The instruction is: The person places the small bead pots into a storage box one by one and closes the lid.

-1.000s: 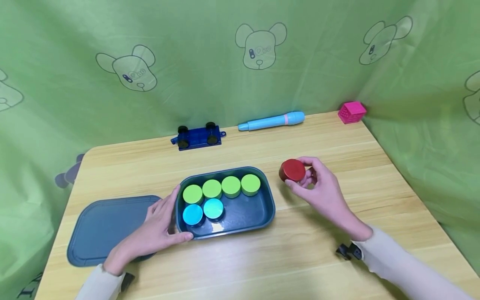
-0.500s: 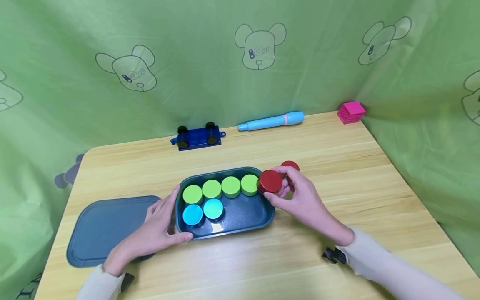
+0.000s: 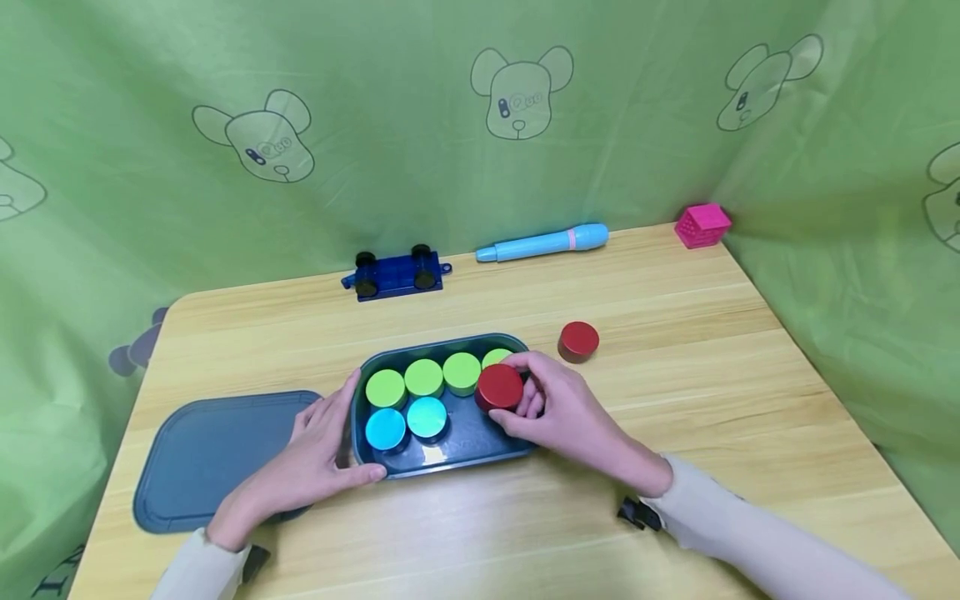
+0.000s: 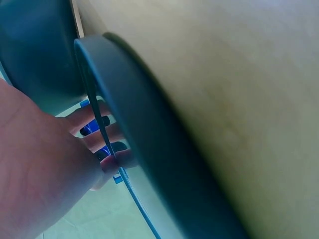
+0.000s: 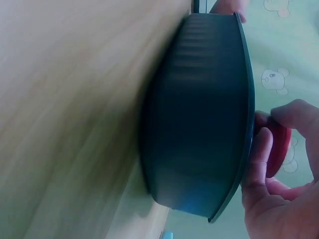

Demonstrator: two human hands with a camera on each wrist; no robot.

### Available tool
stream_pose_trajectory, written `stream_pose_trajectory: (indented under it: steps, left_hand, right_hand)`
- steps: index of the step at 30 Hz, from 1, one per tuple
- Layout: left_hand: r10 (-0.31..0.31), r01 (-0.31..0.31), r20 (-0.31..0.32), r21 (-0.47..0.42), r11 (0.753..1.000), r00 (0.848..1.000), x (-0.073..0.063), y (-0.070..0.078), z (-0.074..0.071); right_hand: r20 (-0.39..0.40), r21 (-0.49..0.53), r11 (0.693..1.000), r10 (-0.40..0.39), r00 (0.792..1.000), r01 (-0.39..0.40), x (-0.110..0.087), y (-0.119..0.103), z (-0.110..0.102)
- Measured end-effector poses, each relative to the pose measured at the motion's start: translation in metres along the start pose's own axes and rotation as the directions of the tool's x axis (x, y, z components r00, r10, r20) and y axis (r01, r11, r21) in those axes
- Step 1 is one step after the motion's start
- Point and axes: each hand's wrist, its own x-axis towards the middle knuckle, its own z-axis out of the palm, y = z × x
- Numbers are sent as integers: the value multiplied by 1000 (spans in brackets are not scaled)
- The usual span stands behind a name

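My right hand [image 3: 566,412] pinches a short red cylinder [image 3: 500,386] between thumb and fingers, over the right part of a dark blue-grey tray [image 3: 480,460]. In the right wrist view the red cylinder [image 5: 280,149] shows just past the tray rim. Along the tray's back side stands a row of light green cylinders [image 3: 424,378]; the rightmost is partly hidden by the red one. A blue cylinder [image 3: 386,430] and a shinier blue one [image 3: 427,417] stand in front at the left. My left hand [image 3: 318,450] rests spread against the tray's left end, thumb at the near corner.
Another red cylinder [image 3: 578,342] stands on the table right of the tray. A flat dark lid [image 3: 217,458] lies at the left, partly under the left hand. Along the back are a blue wheeled toy chassis [image 3: 397,273], a light blue toy microphone [image 3: 543,244] and a pink cube [image 3: 702,225].
My right hand has carried the red cylinder leftward from the table to over the tray, uncovering the other red cylinder behind it. The left hand and tray have stayed in place.
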Motion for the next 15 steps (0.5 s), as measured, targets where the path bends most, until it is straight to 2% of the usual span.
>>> stream_pose_trajectory:
  steps: [5, 15]
  left_hand:
    - [-9, 9, -1, -4, 1000, 1000, 0, 1, 0]
    - [-12, 12, 4, -4, 1000, 1000, 0, 0, 1]
  right_hand:
    - [81, -32, 999, 39, 996, -37, 3, -2, 6]
    - [173, -222, 973, 105, 979, -65, 11, -12, 19]
